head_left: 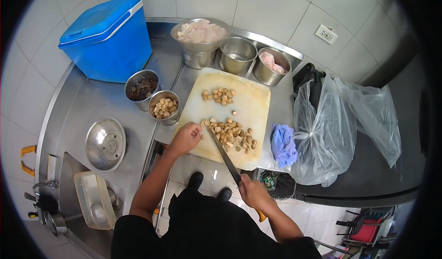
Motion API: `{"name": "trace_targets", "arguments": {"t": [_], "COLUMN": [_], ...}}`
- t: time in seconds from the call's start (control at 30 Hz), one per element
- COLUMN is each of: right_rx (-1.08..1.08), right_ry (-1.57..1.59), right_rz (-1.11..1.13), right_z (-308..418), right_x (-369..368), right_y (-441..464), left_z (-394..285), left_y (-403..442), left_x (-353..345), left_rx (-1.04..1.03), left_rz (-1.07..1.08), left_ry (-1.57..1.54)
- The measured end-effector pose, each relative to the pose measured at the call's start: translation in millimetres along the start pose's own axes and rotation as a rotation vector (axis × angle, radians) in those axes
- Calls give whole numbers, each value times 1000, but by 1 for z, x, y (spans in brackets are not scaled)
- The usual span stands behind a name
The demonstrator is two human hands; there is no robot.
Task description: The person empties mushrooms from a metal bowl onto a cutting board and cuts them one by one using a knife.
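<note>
My right hand (254,193) is wrapped round the yellow handle of a long kitchen knife (224,155). The blade slants up and left across the cutting board (191,103), its tip among the mushrooms near my left hand. My left hand (186,138) rests at the board's left edge with its fingers curled; whatever they pinch, if anything, is too small to make out. Beside the blade spreads a pile of small brown mushrooms (235,132), some cut. A smaller group of mushrooms (219,96) lies farther up, with a single mushroom (234,113) between the two.
Left of the board stand a metal cup of mushrooms (165,108) and a metal pot with dark pieces (143,87). Behind are a bowl of pale meat (201,32) and two pots. A blue cooler (110,42), blue cloth (283,144), plastic bag (322,144) and metal bowl (106,144) surround them.
</note>
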State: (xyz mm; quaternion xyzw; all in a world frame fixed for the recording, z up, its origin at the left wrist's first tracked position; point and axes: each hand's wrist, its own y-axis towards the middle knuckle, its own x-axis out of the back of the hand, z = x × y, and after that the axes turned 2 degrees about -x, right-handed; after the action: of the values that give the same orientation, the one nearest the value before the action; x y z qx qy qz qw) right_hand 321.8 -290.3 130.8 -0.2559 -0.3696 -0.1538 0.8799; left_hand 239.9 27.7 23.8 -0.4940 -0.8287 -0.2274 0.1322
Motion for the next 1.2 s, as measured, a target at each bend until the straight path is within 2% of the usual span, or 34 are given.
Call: {"name": "trace_targets", "arguments": {"t": [0.07,0.1,0.17,0.3,0.37,0.5,0.57,0.6,0.67,0.87,1.0,1.07,1.1,1.17,1.2], "right_rx": [-15,-18,47,68,104,75,70,50,32,-45,-67,-71,-71,-69,-65], "right_ry": [16,19,22,14,-6,-17,-7,0,4,-7,11,30,34,24,27], "right_rz": [-26,-25,-17,28,79,147,142,132,125,-13,19,31,30,13,14], "right_z": [-1,-1,-1,12,15,22,18,16,14,2,6,3,2,0,-1], "right_x": [4,5,3,-4,-11,-14,-17,-17,-15,-8,0,-3,-4,-6,-7], "right_y": [-4,-5,-5,2,8,16,18,18,19,16,10,9,8,5,4], "left_z": [6,3,-3,4,12,24,25,28,35,22,7,-4,-14,-32,-32], "left_y": [16,27,49,95,112,136,144,148,153,146,129,116,105,78,63], "left_x": [4,7,10,8,6,5,6,5,3,3,10,11,16,25,24], "left_rx": [31,19,64,58,-12,8,-48,-50,2,-80,-196,-255,-256,-105,-103], "left_rz": [-155,-161,-276,-277,-237,-176,-27,-29,71,56,29,-131,-128,9,9], "left_ry": [42,46,102,166,383,361,406,404,494,568,511,406,408,168,173]}}
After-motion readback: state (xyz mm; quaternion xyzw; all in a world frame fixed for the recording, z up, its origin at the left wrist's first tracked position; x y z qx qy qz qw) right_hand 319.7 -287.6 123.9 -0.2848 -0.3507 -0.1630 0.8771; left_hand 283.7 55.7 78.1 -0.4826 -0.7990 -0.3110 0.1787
